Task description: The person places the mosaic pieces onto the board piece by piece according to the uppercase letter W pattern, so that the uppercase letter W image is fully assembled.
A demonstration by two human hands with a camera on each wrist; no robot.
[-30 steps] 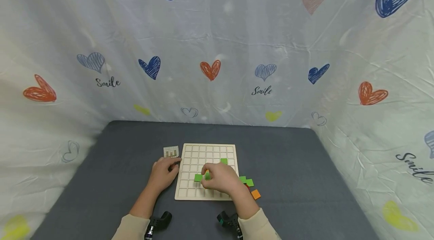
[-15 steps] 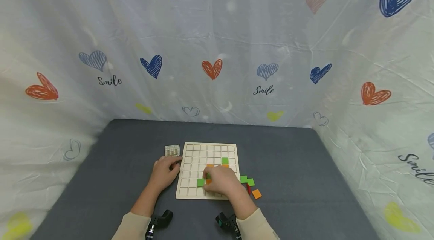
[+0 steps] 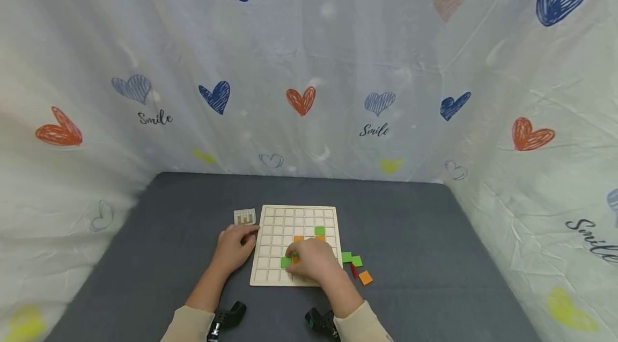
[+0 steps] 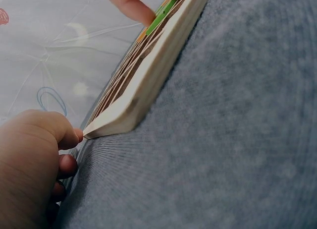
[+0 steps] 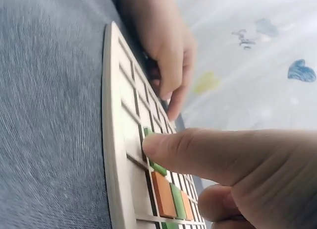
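Across the tabletop [image 3: 193, 213], apparently a placing step!
Left hand [image 3: 230, 248], loosely curled, empty, touches the gridded board [image 3: 263, 245]; on its near half, a green tile [image 3: 286, 263], pinched by the right hand [image 3: 316, 261]; next likely needs a clean release.

Tiles [image 3: 320, 230] lie on and right of the board [image 3: 267, 248]

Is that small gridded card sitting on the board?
No, the small gridded card lies on the dark table, left of the board.
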